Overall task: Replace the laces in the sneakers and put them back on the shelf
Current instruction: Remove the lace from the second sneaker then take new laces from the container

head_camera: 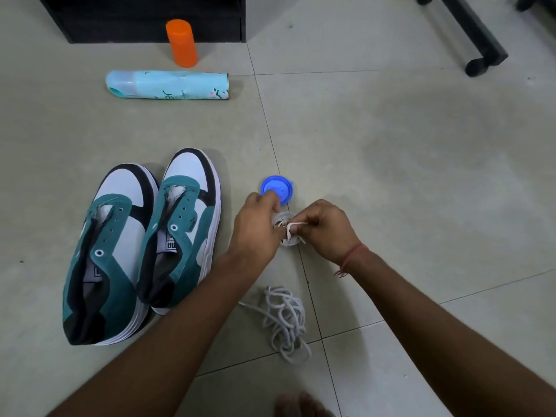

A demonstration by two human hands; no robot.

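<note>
Two teal, white and black sneakers stand side by side on the floor at the left, the left sneaker (105, 254) and the right sneaker (183, 224); no laces show in their eyelets. A loose heap of white laces (284, 320) lies between my forearms. My left hand (255, 230) and my right hand (325, 230) meet over a small clear container (285, 236), and both pinch a white lace (290, 228) at its mouth. A blue lid (278, 188) lies just beyond my left hand.
A light blue spray can (168, 85) lies on its side farther back, with an orange bottle (182, 43) upright behind it. A black shelf unit (144, 18) stands at the top left. A chair base (472, 31) is at the top right. My foot (301, 406) shows at the bottom edge.
</note>
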